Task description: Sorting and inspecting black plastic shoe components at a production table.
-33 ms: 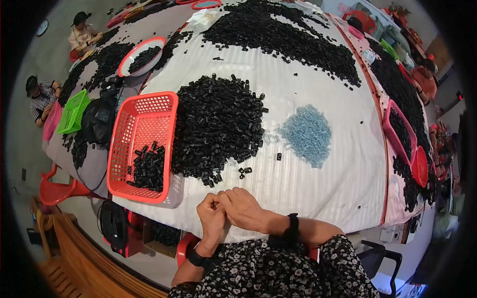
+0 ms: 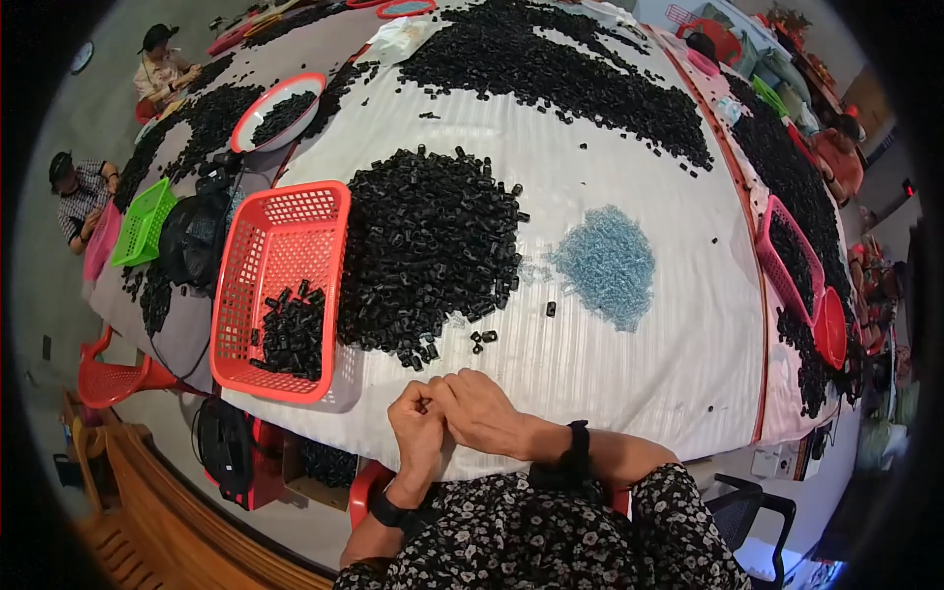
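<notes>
My left hand and my right hand meet at the near edge of the table, fingers curled and pressed together. Whatever they pinch is hidden by the fingers. Just beyond them lie a few loose black plastic pieces, short and tube-like. A large heap of the same black pieces spreads farther back. Left of the heap, a red plastic basket holds a small pile of black pieces. To the right sits a heap of small clear bluish parts.
A white cloth covers the table. More black pieces are spread at the far side. A red-rimmed bowl, green basket and pink basket stand around. Other people sit at the left and right.
</notes>
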Available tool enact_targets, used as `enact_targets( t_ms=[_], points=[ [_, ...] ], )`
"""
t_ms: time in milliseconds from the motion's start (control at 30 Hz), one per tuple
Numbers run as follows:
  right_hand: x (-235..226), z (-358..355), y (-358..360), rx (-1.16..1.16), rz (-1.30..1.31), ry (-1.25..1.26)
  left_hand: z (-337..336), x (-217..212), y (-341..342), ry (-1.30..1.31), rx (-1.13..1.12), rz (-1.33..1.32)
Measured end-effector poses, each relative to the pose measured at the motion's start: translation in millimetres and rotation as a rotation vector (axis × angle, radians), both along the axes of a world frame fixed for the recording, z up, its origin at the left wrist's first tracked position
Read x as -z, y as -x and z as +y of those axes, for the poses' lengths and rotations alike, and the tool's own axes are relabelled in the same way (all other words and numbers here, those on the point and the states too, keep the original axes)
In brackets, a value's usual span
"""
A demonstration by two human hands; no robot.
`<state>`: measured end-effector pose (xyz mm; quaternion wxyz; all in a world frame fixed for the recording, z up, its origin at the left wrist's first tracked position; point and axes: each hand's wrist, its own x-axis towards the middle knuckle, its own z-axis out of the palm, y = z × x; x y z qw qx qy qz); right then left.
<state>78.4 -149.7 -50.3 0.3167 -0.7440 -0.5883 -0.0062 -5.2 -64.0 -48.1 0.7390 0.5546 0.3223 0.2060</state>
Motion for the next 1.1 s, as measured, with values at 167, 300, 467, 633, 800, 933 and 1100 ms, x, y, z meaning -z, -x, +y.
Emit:
enact_targets(
  t_ms=[167, 300, 467, 633, 800, 933, 1100],
  points=[
    [2, -1, -5, -0.025, 0.037, -0.078, 12, 2, 2, -0.028, 0.088, 0.018],
    [1, -3, -6, -0.015, 0.082, -0.053, 14, 4, 2, 0.079, 0.110, -0.008],
    [2, -6, -4, -0.067, 0.058, -0.056, 12, 1, 3, 0.154, 0.117, -0.069],
    [0, -5, -7, -0.064, 0.183, -0.087, 18, 4, 6, 0.116, 0.131, -0.012],
    [-5, -26, -44, 0.008, 0.189, -0.064, 40, -41, 12, -0.060, 0.053, -0.001],
    [-9, -34, -67, 0.112, 0.170, -0.026, 69, -69, 20, -0.360, -0.129, -0.094],
    [2, -22, -69, 0.018, 0.007, 0.060, 110, -78, 18, -0.719, -0.346, 0.010]
  ],
)
